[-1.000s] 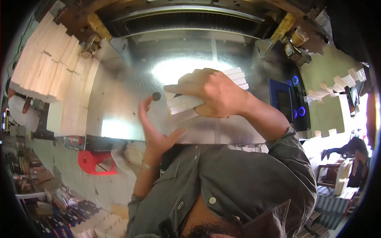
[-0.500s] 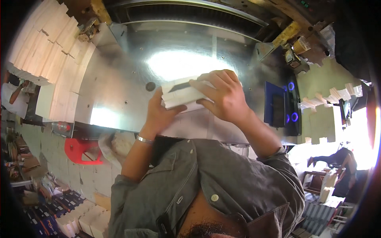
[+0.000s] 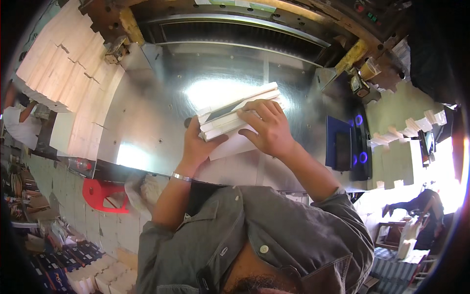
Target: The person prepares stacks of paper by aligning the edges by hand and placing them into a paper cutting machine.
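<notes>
A small stack of white book blocks (image 3: 254, 98), with a dark strip along one, is held tilted above the shiny metal table. My left hand (image 3: 198, 144) grips its left end, thumb on the near side and fingers partly hidden behind. My right hand (image 3: 268, 125) holds the near side by its middle, fingers bent over the upper edge and thumb lower down. A white sheet or page (image 3: 234, 146) shows beneath the stack, between my hands; whether it is attached I cannot tell.
Tall stacks of cream book blocks (image 3: 63, 63) stand at the left, more pale stacks (image 3: 396, 157) at the right. A dark blue panel (image 3: 339, 143) sits beside ring-lit speakers. The metal table (image 3: 142, 108) meets a slotted machine bed at the back. A red plastic chair (image 3: 100, 196) stands lower left.
My right hand has slid left and toward me along the stack, uncovering its right end. The stack's right end now tilts up more. The whole view has shifted slightly.
</notes>
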`<state>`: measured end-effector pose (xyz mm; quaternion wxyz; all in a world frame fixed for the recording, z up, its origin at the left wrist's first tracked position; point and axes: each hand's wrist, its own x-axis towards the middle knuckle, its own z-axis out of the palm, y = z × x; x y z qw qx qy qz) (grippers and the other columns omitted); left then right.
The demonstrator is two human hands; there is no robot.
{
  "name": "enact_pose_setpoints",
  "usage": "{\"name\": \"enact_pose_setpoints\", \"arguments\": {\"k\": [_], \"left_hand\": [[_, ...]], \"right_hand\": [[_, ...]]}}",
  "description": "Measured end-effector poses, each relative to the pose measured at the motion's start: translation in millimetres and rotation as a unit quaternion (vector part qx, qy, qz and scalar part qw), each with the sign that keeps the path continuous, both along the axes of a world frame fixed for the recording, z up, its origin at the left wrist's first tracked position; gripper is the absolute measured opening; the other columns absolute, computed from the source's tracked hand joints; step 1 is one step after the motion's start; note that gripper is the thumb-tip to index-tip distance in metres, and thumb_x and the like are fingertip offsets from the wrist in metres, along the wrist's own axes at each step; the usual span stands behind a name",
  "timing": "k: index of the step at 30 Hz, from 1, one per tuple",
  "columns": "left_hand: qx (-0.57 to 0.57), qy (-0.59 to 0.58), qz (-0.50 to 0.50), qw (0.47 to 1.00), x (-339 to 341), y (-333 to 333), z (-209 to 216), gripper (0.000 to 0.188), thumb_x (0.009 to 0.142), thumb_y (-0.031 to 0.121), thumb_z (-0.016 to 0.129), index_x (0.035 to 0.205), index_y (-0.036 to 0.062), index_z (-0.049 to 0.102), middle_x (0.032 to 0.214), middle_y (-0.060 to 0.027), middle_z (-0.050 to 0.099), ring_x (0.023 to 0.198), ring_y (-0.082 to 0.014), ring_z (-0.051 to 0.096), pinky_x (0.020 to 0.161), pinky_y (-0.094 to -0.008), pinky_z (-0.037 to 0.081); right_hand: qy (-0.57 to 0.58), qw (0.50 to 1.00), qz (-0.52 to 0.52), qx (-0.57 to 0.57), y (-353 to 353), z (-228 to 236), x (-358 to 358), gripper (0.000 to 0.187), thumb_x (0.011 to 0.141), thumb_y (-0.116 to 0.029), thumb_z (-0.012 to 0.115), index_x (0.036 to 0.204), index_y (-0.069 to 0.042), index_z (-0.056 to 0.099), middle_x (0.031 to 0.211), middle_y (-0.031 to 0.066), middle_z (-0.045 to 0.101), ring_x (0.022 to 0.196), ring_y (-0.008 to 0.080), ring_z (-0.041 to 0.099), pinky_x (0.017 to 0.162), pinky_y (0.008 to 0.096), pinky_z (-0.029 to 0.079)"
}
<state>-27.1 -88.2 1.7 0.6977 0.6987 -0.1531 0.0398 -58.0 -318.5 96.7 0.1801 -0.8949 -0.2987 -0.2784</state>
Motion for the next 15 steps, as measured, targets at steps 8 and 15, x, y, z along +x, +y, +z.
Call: {"name": "enact_pose_setpoints", "arguments": {"k": [8, 15], "left_hand": [[0.008, -0.015, 0.003, 1.0, -4.5, 0.3, -3.9, 0.073, 0.071, 0.007, 0.093, 0.134, 0.001, 0.056, 0.125, -0.0134, 0.069, 0.116, -0.0219, 0.067, 0.098, -0.0363, 0.055], [-0.027, 0.032, -0.025, 0.999, -32.6, 5.6, -4.9, 0.077, 0.071, 0.006, 0.093, 0.137, 0.0012, 0.054, 0.129, -0.0118, 0.067, 0.118, -0.0211, 0.065, 0.101, -0.037, 0.054]], "right_hand": [[0.049, 0.999, 0.008, -0.006, 3.4, 11.3, -12.5, 0.052, 0.069, -0.019, 0.085, 0.117, -0.006, 0.067, 0.125, 0.0103, 0.059, 0.111, 0.0314, 0.06, 0.095, 0.0441, 0.05], [0.052, 0.999, -0.011, -0.004, 8.8, 10.8, -31.6, 0.045, 0.069, -0.016, 0.084, 0.11, -0.009, 0.067, 0.119, 0.0113, 0.059, 0.108, 0.0315, 0.061, 0.093, 0.0424, 0.05]]}}
